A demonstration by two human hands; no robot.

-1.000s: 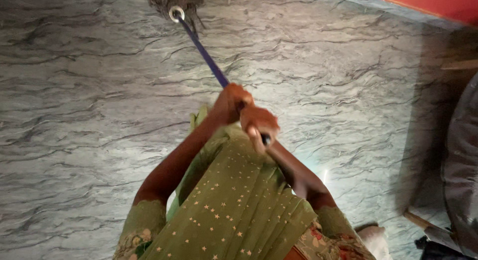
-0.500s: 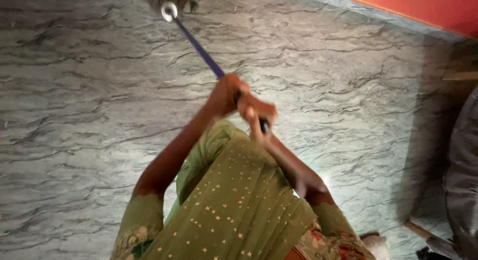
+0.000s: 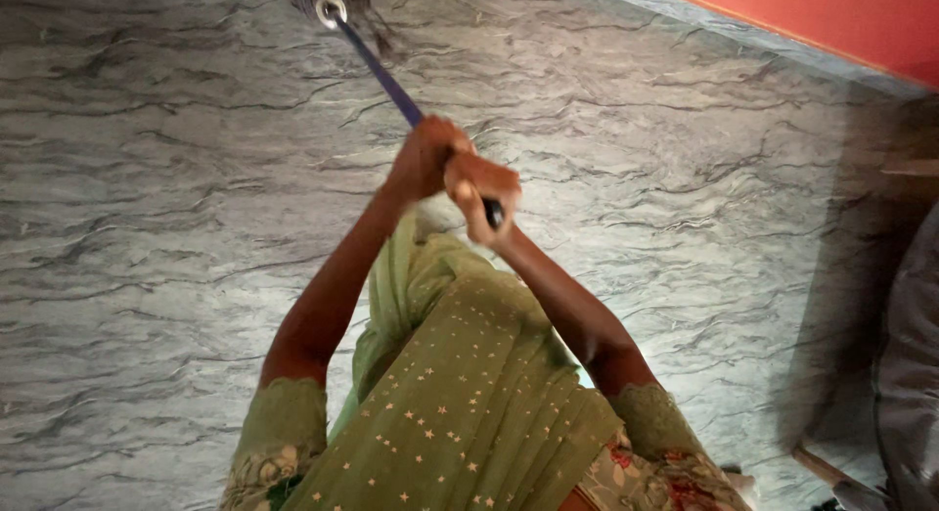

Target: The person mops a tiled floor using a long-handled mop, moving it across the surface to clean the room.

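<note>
Mop handle, a thin blue rod (image 3: 383, 78), runs from both hands up toward the top edge of the floor, where a metal ring (image 3: 330, 9) joins it to a dark, stringy mop head (image 3: 364, 4) that is mostly cut off by the edge of the view. Left hand (image 3: 423, 157) is wrapped tight around the rod, fingers curled closed over it, and sits the farther of the 2 along the shaft. Right hand (image 3: 481, 200) is clenched just behind it, touching it, around the black end cap (image 3: 494, 215) of the handle. Both arms reach forward, nearly straight, over a green star-dotted cloth drape (image 3: 468, 403) with patterned sleeves at the bottom edge. Grey marble-patterned floor (image 3: 166, 227) spreads out on every side of the mop; its sheen is even, so I cannot tell which parts are wet or already wiped. As a judgement, the mopping is mid-stroke, with the head out at full reach, and the wide stretches of floor to the left and right appear left to cover. Along the top right edge runs a red wall band (image 3: 841, 17), and a dark shadowed piece of furniture (image 3: 910, 374) stands at the right edge.
</note>
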